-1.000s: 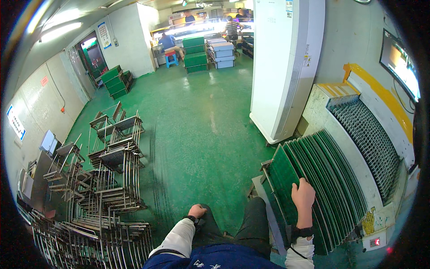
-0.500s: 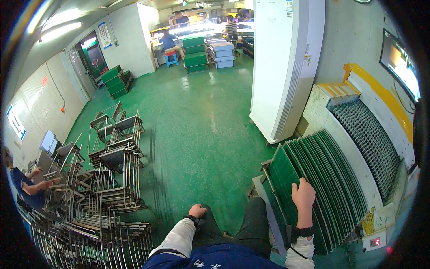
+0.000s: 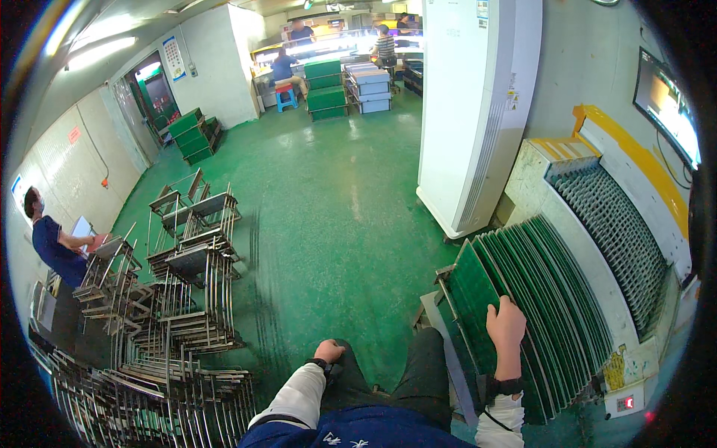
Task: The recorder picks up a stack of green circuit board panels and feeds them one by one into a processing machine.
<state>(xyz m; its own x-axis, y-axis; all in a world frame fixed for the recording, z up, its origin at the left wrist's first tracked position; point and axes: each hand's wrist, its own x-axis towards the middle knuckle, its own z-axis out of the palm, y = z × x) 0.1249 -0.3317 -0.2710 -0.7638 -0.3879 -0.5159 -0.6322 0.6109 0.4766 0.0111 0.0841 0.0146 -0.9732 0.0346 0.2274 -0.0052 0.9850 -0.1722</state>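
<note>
A row of thin green boards (image 3: pixel 549 299) stands on edge in a rack at my right side, fanned out side by side. My right hand (image 3: pixel 506 326) lies at the upper edges of the boards nearest me. Its fingers are curled against a board; the fingertips are partly hidden. My left hand (image 3: pixel 328 351) rests on my left thigh, its fingers folded in, with nothing seen in it. Both wrists wear dark bands.
Stacked metal frames (image 3: pixel 179 299) fill the left side, with a co-worker (image 3: pixel 58 243) behind them. A tall white cabinet (image 3: pixel 478 112) stands ahead right. Beside the boards is a machine (image 3: pixel 612 224) with a ribbed slope. Green crates (image 3: pixel 325 89) and seated people are farther back.
The co-worker at the left has straightened up from a lower, leaning posture and now holds a reddish item. My two hands and the green boards have not visibly moved.
</note>
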